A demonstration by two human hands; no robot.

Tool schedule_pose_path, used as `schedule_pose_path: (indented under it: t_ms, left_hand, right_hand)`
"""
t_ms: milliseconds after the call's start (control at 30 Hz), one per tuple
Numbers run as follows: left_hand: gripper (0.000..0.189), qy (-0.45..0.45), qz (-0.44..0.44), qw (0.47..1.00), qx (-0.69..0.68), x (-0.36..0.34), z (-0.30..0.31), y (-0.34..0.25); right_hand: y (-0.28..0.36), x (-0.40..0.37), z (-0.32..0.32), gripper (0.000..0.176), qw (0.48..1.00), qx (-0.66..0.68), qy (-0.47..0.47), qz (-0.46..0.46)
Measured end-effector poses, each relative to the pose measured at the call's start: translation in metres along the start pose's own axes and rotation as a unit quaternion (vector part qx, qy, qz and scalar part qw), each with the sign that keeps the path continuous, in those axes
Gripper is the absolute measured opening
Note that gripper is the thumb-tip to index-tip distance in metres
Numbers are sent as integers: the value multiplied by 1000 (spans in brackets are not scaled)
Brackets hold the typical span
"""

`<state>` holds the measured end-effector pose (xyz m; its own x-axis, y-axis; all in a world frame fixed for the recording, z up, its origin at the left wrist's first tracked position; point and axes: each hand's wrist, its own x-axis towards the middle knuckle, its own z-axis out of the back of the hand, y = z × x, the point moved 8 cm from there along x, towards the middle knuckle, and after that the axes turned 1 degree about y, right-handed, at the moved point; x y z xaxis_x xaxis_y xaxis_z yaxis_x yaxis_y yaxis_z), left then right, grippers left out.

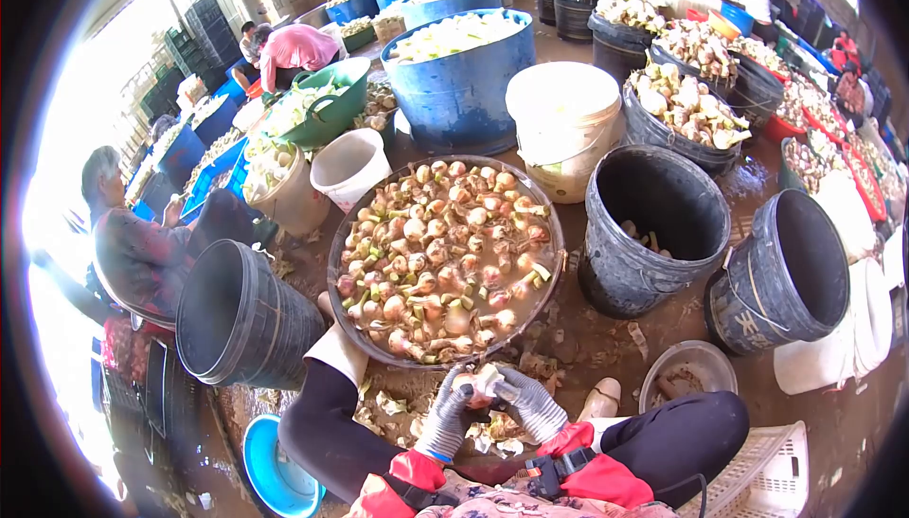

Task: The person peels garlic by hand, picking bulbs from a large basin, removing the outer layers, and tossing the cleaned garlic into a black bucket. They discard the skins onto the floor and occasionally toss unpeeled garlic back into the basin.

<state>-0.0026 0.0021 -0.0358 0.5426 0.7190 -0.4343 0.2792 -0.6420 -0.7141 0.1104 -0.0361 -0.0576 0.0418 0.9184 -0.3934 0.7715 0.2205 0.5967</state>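
Both my hands wear grey striped gloves and meet low in front of me, just past the near rim of a wide round tub (333, 276). My left hand (442, 419) is closed around a pale pinkish garlic bulb (483, 384). From the other side, the fingers of my right hand (532, 406) press on the same bulb. Many garlic bulbs (440, 243) with cut stems float in brownish water inside the tub. Loose papery skins (497, 437) lie on the floor under my hands.
Black buckets stand at left (251, 314) and right (653, 234), with another bucket (781, 276) farther right. A small bowl (689, 376) sits by my right knee, a blue basin (282, 469) by my left. Beyond are a white bucket (565, 130), a blue vat (462, 92) and a seated person (142, 243).
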Motion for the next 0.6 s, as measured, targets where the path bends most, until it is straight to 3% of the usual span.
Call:
schedule_pose_path:
  t_ms: [33,67,100,233,300,333,367,433,467,500,567,600]
  left_hand:
    - [59,-33,-25,997,72,-4,4,1]
    - [52,-78,-110,978,157,4,20,6]
    - [52,-80,-109,978,158,10,24,6]
    - [50,-73,-82,990,91,30,34,9]
    - [59,-77,-38,994,-62,36,26,1]
    - [67,-181,-44,982,-19,30,26,-8]
    - [67,-180,-42,983,-18,39,28,-11]
    - [73,-247,-32,968,5,51,49,-12]
    - [67,-256,15,967,-8,44,42,-12]
    - [67,-253,14,967,-6,44,49,-4]
    - [59,-222,-100,965,97,44,64,1]
    - [56,-76,-130,980,129,24,1,-27]
  right_hand:
    - [-5,0,-2,32,999,-30,13,-22]
    - [-7,0,-3,32,999,-28,13,-23]
    - [-9,0,-2,31,998,-63,5,-20]
    - [-15,3,2,31,983,-183,-10,-9]
    - [-18,5,6,32,960,-278,-16,5]
    - [-22,3,2,34,961,-275,-6,24]
    - [-19,2,-2,34,961,-274,-8,24]
    - [-11,-5,-20,34,907,-419,17,-39]
    - [-2,-10,-25,31,928,-370,7,-50]
    - [-6,-7,-21,31,928,-368,5,-48]
    - [-11,-2,-8,28,987,-161,-23,7]
    - [-11,-3,-2,27,974,-216,-57,-27]
